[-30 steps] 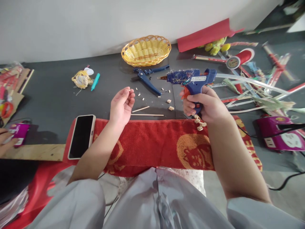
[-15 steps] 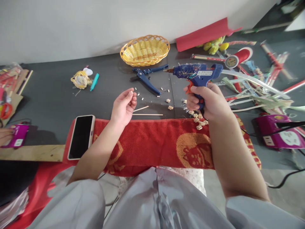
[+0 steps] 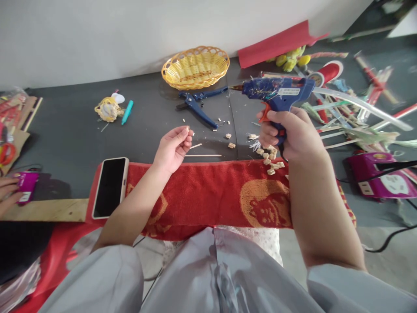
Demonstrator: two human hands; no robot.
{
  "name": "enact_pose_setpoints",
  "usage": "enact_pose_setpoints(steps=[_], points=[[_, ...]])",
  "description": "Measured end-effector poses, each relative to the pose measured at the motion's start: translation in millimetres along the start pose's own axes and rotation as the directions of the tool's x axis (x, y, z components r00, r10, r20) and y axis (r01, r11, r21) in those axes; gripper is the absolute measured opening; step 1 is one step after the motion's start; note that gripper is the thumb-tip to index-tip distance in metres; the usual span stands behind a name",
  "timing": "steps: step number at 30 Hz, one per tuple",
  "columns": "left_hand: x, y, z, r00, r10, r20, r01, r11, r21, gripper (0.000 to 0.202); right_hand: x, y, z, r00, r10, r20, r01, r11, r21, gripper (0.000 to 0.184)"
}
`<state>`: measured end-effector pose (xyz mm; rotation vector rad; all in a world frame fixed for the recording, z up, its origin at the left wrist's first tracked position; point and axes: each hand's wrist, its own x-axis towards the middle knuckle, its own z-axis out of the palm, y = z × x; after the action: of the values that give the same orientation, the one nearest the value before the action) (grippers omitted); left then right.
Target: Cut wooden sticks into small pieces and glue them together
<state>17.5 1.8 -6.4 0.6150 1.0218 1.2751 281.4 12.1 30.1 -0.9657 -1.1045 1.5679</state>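
Note:
My right hand (image 3: 301, 134) grips a blue hot glue gun (image 3: 276, 92) by its handle, fingers at the orange trigger. The nozzle points left, and a long clear glue stick (image 3: 368, 104) trails from the back. My left hand (image 3: 171, 150) is closed in a pinch on a tiny pale wooden piece (image 3: 187, 129), mostly covered by the fingertips. Beyond it lie blue-handled cutters (image 3: 198, 111). Thin wooden sticks (image 3: 208, 155) and small cut pieces (image 3: 231, 145) are scattered on the grey table. Below the gun sits a cluster of little wooden blocks (image 3: 272, 166).
A yellow wicker basket (image 3: 195, 69) stands by the wall. A red towel (image 3: 202, 191) and a phone (image 3: 110, 187) lie along the front edge. Thread, straws and a purple power socket (image 3: 381, 174) crowd the right. Another person's hand (image 3: 8, 191) rests at far left.
The glue gun has moved right, away from my left hand. My left hand has shifted slightly right and down, still pinching. More of the other person's hand shows.

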Motion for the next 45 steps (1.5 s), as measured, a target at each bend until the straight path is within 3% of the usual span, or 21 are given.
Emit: enact_pose_setpoints(steps=[9,17,23,27,38,45], points=[[-2,2,2.2,1.000,0.014,0.026,-0.013,1.000,-0.021,0.011,-3,0,8,0.998,0.026,0.058,-0.024,0.999,-0.032,0.013],[-4,2,0.8,0.998,0.048,0.050,-0.050,0.998,0.042,0.009,-5,9,16,0.983,0.047,0.178,-0.028,0.994,-0.106,0.023],[-8,4,2.6,0.998,0.017,0.069,-0.014,0.999,-0.041,0.013,-6,13,18,0.979,0.045,0.198,-0.022,0.993,-0.115,0.031],[-11,6,3.3,0.998,0.019,0.054,-0.017,0.999,-0.044,0.014,-4,17,15,0.974,0.042,0.223,-0.022,0.996,-0.092,0.027],[-10,7,3.3,0.997,0.005,0.074,0.001,0.996,-0.087,0.012,-2,16,14,0.980,0.017,0.197,-0.022,0.999,0.024,0.027],[-7,11,4.6,1.000,0.029,0.012,-0.028,0.994,-0.101,0.013,4,19,16,0.998,0.044,0.053,-0.041,0.998,-0.050,0.022]])
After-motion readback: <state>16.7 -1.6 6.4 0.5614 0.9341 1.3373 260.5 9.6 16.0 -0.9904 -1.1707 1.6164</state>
